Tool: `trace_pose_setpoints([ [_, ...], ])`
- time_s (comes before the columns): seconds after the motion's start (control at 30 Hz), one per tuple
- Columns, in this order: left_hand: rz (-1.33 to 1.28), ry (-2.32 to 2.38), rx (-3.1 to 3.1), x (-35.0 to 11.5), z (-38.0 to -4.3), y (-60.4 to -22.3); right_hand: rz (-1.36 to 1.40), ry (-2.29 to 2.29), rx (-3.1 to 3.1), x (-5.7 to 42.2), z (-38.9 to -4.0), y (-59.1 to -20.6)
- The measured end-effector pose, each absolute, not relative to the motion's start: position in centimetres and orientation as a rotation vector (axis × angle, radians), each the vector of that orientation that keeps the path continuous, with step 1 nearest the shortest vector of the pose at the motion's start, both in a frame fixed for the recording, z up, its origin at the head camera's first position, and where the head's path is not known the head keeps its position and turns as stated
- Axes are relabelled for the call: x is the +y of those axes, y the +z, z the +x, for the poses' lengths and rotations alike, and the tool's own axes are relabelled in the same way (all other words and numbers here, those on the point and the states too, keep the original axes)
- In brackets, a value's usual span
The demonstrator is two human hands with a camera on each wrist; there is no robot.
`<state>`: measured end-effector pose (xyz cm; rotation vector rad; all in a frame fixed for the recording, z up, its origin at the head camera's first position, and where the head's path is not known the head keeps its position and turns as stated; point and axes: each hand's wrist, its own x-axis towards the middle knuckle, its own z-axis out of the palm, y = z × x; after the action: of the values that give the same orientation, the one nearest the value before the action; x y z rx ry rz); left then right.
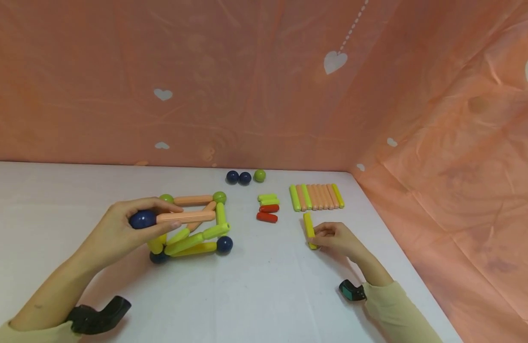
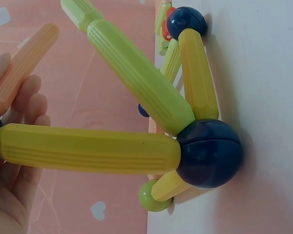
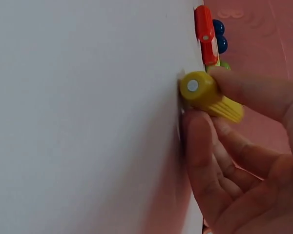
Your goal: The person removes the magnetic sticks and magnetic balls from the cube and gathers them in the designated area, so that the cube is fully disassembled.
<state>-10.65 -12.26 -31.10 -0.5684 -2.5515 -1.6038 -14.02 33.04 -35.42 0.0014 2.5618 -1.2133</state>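
My left hand (image 1: pixel 116 231) holds a dark blue ball (image 1: pixel 142 219) and the peach magnetic rod (image 1: pixel 187 217) joined to it, thumb and fingers on either side. Below, a frame of rods and balls stands on the table; a yellow rod (image 2: pixel 88 148) runs from the held ball to a lower blue ball (image 2: pixel 210 153). From that lower ball a lime-green rod (image 2: pixel 136 78) slants up, with a shorter lime piece at its end. On the right, my right hand (image 1: pixel 339 240) pinches a loose yellow rod (image 1: pixel 309 226) between thumb and fingers, close to the tabletop; its grey magnetic end faces the right wrist view.
Behind the right hand lies a row of peach, lime and yellow rods (image 1: pixel 317 197). Short red rods (image 1: pixel 267 217) and short lime rods (image 1: pixel 269 202) lie mid-table. Two blue balls (image 1: pixel 238 177) and a green ball (image 1: pixel 259 176) sit near the back edge, before a peach cloth.
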Motion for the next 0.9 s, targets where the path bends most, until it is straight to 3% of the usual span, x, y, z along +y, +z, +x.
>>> trace_pose_setpoints([
  [0.53, -0.519, -1.578, -2.609, -12.4, -10.6, -30.9, -0.093, -1.074, 2.749, 30.2, -14.4, -34.1],
  [0.9, -0.544, -1.588, -2.579, -12.1, -10.5, -31.0, -0.554, -1.751, 2.332, 21.2, -13.6, -34.1],
])
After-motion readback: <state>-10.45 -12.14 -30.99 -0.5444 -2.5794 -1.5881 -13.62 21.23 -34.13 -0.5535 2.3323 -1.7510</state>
